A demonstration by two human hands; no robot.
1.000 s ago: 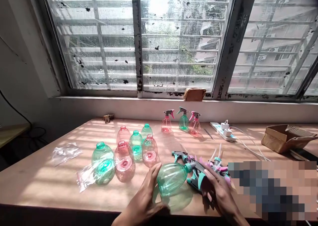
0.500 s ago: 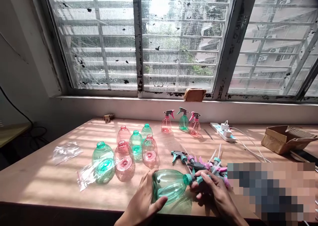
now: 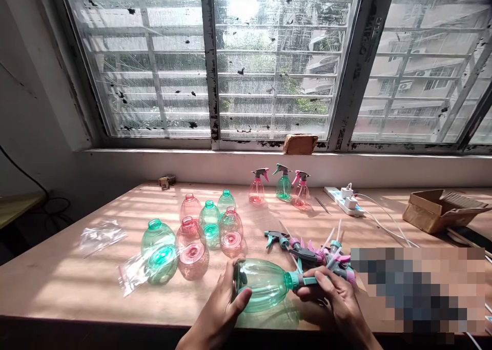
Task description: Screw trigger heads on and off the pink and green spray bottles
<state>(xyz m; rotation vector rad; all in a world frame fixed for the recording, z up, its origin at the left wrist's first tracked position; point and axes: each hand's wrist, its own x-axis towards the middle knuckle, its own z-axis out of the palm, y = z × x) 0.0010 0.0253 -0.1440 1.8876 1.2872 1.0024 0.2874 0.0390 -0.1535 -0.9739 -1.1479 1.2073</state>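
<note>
A clear green bottle (image 3: 265, 284) lies on its side above the table's front edge, its neck pointing right. My left hand (image 3: 223, 304) is wrapped round its base. On the neck sits a green-collared spray head (image 3: 302, 280), and the fingers of my right hand (image 3: 334, 293) are closed round its grey body and green trigger. Just behind my right hand is a heap of loose spray heads (image 3: 307, 255) in green, pink and grey, some with white tubes sticking up. Part of the heap is hidden by that hand.
Several topless bottles (image 3: 192, 255) in green and red stand at left, beside plastic bags (image 3: 103, 236). Three complete spray bottles (image 3: 283, 187) stand at the back. A power strip (image 3: 344, 202), a cardboard box (image 3: 426, 217) and a blurred patch are at right.
My right hand has turned the spray head, so its green trigger now faces up towards me. The bottle has tipped a little nearer to level. The view has shifted slightly.
</note>
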